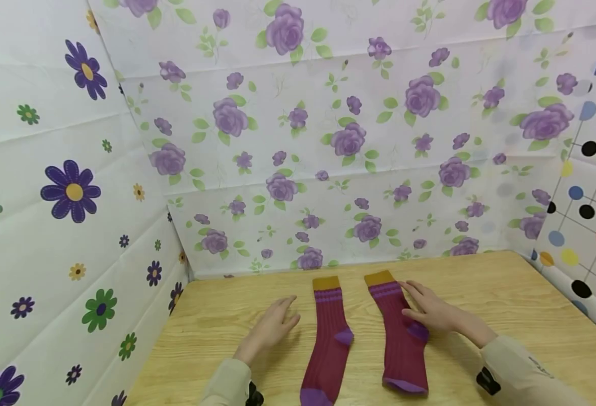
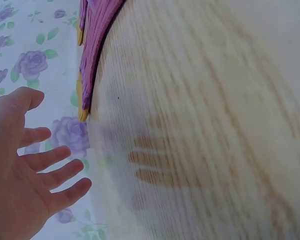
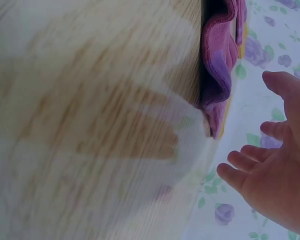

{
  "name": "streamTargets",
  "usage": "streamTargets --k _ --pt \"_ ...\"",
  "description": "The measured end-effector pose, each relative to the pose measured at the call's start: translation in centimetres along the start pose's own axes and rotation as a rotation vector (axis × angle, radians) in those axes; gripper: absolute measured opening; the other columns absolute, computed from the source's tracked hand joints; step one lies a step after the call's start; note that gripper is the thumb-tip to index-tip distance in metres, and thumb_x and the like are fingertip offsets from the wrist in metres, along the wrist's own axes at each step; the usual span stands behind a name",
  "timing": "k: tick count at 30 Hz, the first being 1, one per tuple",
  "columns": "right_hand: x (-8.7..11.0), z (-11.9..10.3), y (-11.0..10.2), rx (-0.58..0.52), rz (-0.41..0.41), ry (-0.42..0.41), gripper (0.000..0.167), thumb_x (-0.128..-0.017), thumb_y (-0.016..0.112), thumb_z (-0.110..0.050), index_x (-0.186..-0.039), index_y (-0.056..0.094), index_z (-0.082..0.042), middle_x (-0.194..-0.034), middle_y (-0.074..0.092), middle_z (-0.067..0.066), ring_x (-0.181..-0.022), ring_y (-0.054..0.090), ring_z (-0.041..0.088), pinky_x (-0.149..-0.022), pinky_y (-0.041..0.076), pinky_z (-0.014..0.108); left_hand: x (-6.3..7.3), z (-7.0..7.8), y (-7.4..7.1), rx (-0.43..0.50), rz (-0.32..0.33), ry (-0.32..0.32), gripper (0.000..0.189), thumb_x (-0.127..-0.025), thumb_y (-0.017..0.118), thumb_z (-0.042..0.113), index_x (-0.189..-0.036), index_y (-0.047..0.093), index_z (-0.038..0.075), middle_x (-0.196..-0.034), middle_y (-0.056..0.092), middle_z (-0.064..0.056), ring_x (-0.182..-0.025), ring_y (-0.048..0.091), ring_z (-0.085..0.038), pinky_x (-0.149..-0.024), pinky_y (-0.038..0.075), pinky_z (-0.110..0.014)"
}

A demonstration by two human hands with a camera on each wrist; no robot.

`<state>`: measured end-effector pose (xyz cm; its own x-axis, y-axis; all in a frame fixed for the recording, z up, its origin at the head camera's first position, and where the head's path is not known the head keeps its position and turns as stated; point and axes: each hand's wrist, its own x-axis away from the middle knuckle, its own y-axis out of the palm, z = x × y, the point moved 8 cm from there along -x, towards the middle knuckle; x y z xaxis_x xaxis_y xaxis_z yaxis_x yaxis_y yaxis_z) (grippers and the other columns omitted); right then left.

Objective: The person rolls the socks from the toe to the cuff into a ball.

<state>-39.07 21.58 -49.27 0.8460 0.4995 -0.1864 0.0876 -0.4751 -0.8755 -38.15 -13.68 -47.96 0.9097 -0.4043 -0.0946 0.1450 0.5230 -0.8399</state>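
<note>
Two maroon ribbed socks with mustard cuffs and purple heels and toes lie flat on a wooden table, toes toward me. The left sock [image 1: 326, 344] is just right of my left hand [image 1: 269, 327], whose fingers are spread apart with nothing in them. Over the right edge of the right sock [image 1: 401, 338] is my right hand [image 1: 432, 310], its fingers extended and overlapping the sock near the heel in the head view. In the right wrist view that sock [image 3: 220, 65] shows a wavy edge, and the right hand [image 3: 270, 160] has spread fingers and holds nothing.
The pale wooden table [image 1: 485, 276] reaches back to a wall sheet [image 1: 323, 163] printed with purple roses. Another floral sheet [image 1: 64, 254] hangs on the left, and a dotted sheet [image 1: 589, 248] on the right. Both forearms wear beige sleeves [image 1: 521, 361].
</note>
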Motion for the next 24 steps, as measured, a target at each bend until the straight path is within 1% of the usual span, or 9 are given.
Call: streamTargets --k 3,7,9,13,18,21,24 --pt "-0.1 0.1 0.1 -0.018 0.006 0.012 0.064 -0.099 0.054 -0.028 -0.147 0.028 0.005 -0.148 0.027 0.037 -0.133 0.028 0.056 -0.101 0.030 0.069 -0.1 0.1 0.3 0.043 -0.011 0.010 0.055 -0.102 0.048 0.030 -0.148 0.034 0.003 -0.149 0.038 -0.021 -0.138 0.036 -0.040 -0.110 0.032 -0.056" --pt "-0.3 0.0 0.0 -0.001 0.025 0.005 0.057 -0.099 0.054 -0.022 -0.144 0.034 0.007 -0.144 0.033 0.037 -0.131 0.034 0.055 -0.101 0.033 0.066 -0.3 0.4 0.5 0.086 -0.019 0.039 0.053 -0.102 0.050 0.025 -0.146 0.036 0.000 -0.148 0.040 -0.022 -0.138 0.036 -0.041 -0.109 0.033 -0.057" --pt "-0.5 -0.2 -0.2 0.012 0.042 -0.007 0.052 -0.099 0.055 -0.017 -0.142 0.038 0.008 -0.141 0.037 0.037 -0.129 0.038 0.054 -0.099 0.036 0.065 -0.4 0.6 0.5 0.094 -0.021 0.054 0.052 -0.101 0.050 0.023 -0.145 0.037 -0.002 -0.147 0.041 -0.022 -0.137 0.038 -0.041 -0.108 0.034 -0.057" --pt "-0.6 -0.5 -0.7 0.029 0.085 -0.029 0.043 -0.097 0.056 -0.009 -0.135 0.047 0.009 -0.135 0.045 0.035 -0.123 0.045 0.052 -0.096 0.041 0.062 -0.6 0.8 0.6 0.135 -0.017 0.051 0.050 -0.101 0.050 0.021 -0.145 0.039 -0.001 -0.144 0.045 -0.024 -0.132 0.043 -0.042 -0.104 0.039 -0.056" --pt "-0.9 -0.6 -1.0 0.030 0.131 -0.042 0.033 -0.094 0.058 -0.004 -0.126 0.056 0.007 -0.126 0.055 0.029 -0.114 0.056 0.045 -0.090 0.048 0.054 -0.8 1.3 0.6 0.188 0.001 0.063 0.046 -0.102 0.049 0.019 -0.143 0.041 -0.001 -0.138 0.050 -0.026 -0.125 0.049 -0.042 -0.099 0.044 -0.055" --pt "-1.1 -0.6 -0.9 0.022 0.128 -0.050 0.029 -0.093 0.058 -0.003 -0.121 0.059 0.007 -0.120 0.060 0.025 -0.106 0.061 0.041 -0.084 0.052 0.049 -0.9 1.6 0.7 0.222 0.006 0.067 0.045 -0.102 0.048 0.020 -0.142 0.043 -0.001 -0.135 0.053 -0.026 -0.122 0.052 -0.041 -0.097 0.046 -0.054" --pt "-1.3 -0.5 -0.7 0.003 0.112 -0.034 0.028 -0.093 0.057 -0.002 -0.120 0.061 0.008 -0.116 0.063 0.025 -0.102 0.062 0.039 -0.081 0.053 0.047 -0.9 1.9 0.8 0.259 0.009 0.075 0.044 -0.103 0.047 0.023 -0.140 0.045 -0.001 -0.131 0.056 -0.026 -0.119 0.054 -0.039 -0.095 0.047 -0.052"
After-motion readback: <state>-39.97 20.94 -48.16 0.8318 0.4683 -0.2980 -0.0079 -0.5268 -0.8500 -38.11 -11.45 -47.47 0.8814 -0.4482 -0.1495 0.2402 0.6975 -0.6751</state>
